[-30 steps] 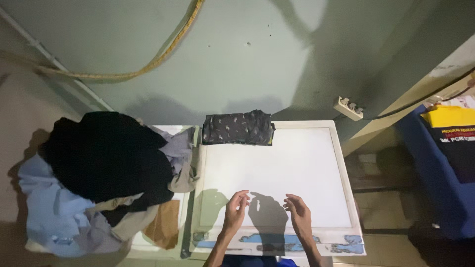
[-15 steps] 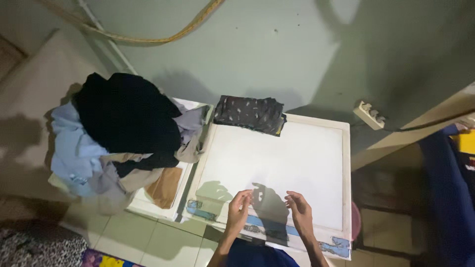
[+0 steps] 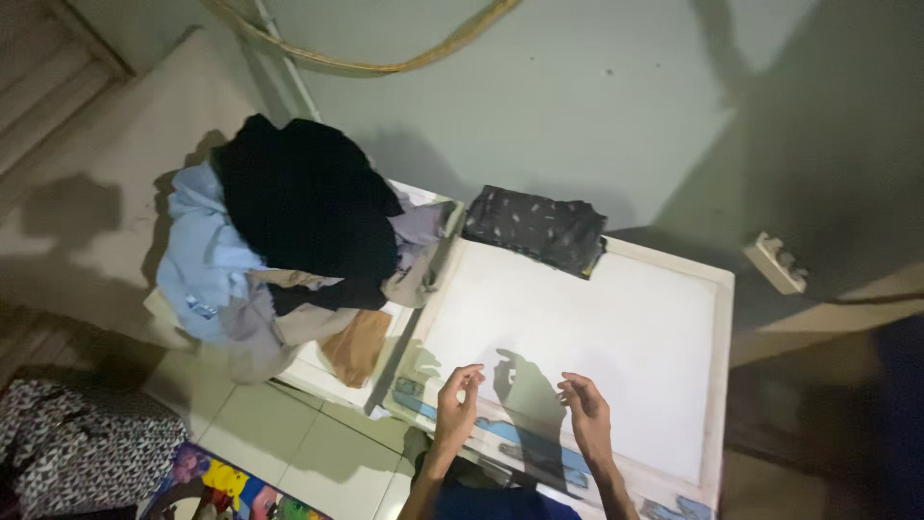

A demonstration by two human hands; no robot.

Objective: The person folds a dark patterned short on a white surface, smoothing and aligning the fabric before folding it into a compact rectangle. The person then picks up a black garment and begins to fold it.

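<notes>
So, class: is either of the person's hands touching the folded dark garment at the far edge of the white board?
Apart. The head view shows the left hand and right hand at the near edge, with bare white board between them and the folded dark garment.

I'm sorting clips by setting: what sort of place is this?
Probably a home laundry corner: a heap of mixed black, blue and grey clothes, a folded dark patterned garment on a white flat-topped table, and a pale tiled floor. Both hands are empty.
</notes>
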